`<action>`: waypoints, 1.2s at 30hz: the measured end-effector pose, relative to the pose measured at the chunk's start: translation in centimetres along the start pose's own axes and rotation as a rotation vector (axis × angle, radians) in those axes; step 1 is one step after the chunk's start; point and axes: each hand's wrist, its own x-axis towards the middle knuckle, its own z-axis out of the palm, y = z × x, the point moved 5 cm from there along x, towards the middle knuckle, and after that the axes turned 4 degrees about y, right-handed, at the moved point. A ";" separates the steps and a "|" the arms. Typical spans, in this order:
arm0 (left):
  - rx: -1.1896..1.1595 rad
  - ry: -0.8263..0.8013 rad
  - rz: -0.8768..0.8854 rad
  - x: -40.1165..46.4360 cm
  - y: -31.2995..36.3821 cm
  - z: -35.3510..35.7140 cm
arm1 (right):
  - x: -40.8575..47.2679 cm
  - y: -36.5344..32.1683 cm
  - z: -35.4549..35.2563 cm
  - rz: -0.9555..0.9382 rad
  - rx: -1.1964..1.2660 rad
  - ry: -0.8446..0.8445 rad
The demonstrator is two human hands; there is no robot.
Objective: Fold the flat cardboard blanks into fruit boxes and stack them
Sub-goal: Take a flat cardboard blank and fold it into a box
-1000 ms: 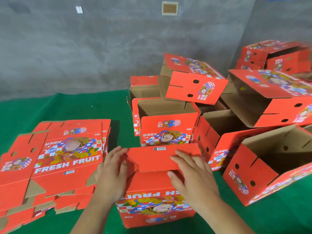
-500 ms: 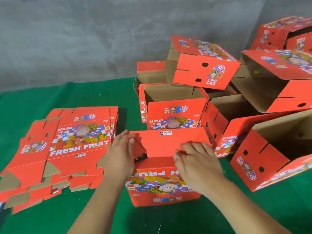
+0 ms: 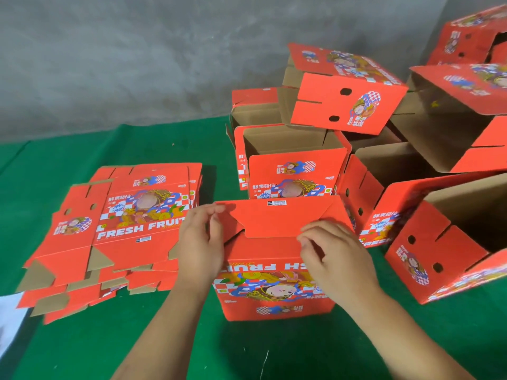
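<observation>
A red fruit box [image 3: 274, 292] stands upside down on the green cloth in front of me, its print inverted. Its bottom flap [image 3: 274, 218], bearing a small barcode label, is folded across the top. My left hand [image 3: 201, 242] grips the box's left top corner, fingers curled over the side flap. My right hand [image 3: 334, 256] presses on the flap's right front edge with bent fingers. A pile of flat red blanks [image 3: 118, 226] lies to the left. Several folded boxes [image 3: 296, 163] are heaped behind and to the right.
The green cloth [image 3: 82, 346] covers the work surface. A grey concrete wall [image 3: 137, 56] rises behind. One tipped open box [image 3: 450, 242] lies close on the right. A white scrap [image 3: 8, 319] shows at the left edge.
The view has tilted down and closer. Both hands have pushed the bottom flap lower onto the box; my right fingers have curled at its front edge.
</observation>
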 end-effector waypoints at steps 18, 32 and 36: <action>-0.087 -0.130 -0.123 0.3 -1.0 1.2 | 1.7 -0.2 3.3 -0.006 -0.446 -0.591; -0.049 -0.153 -0.192 0.7 -1.1 1.4 | 3.1 0.5 3.5 -0.058 -0.431 -0.642; -0.030 -0.141 -0.274 0.6 -1.5 1.7 | 4.1 1.4 3.5 0.016 -0.311 -0.680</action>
